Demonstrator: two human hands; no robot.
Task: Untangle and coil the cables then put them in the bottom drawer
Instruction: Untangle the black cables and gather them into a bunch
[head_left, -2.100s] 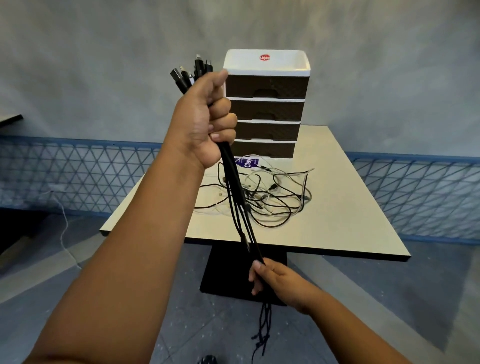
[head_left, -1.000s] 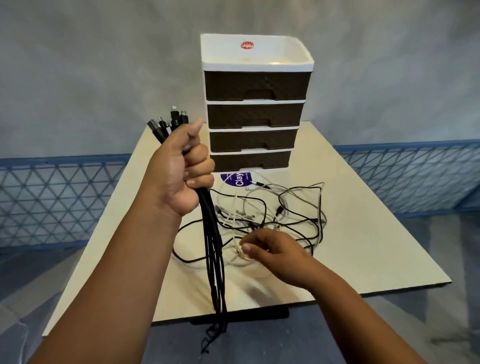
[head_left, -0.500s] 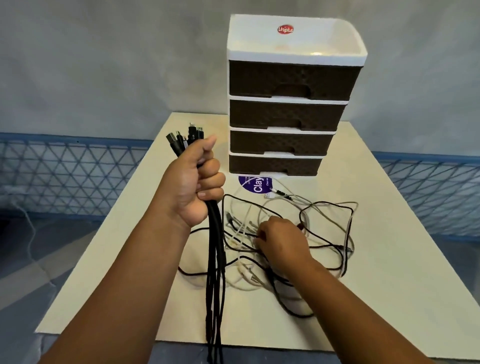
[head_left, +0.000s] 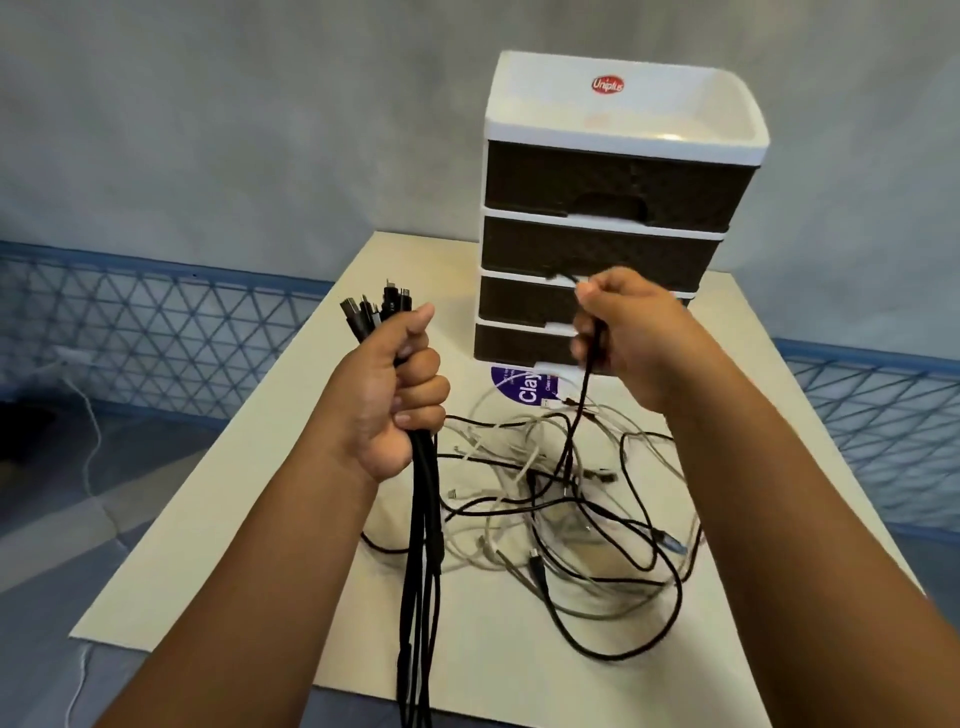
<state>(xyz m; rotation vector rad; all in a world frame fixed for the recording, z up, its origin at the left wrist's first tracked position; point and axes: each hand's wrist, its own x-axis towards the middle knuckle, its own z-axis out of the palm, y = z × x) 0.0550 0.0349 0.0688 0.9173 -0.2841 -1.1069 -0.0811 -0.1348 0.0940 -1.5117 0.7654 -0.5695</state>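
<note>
Cable tangle (head_left: 561, 499) before bottom drawer (head_left: 519, 345)

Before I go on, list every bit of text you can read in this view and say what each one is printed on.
"Uniplus": red oval sticker on the white top tray of the brown-and-white plastic drawer unit.
"Clay": large white word on the round purple label lying on the cream table before the bottom drawer; partly hidden.
Small print on that label: too blurred to read.
Black and white cables: no readable markings.
</note>
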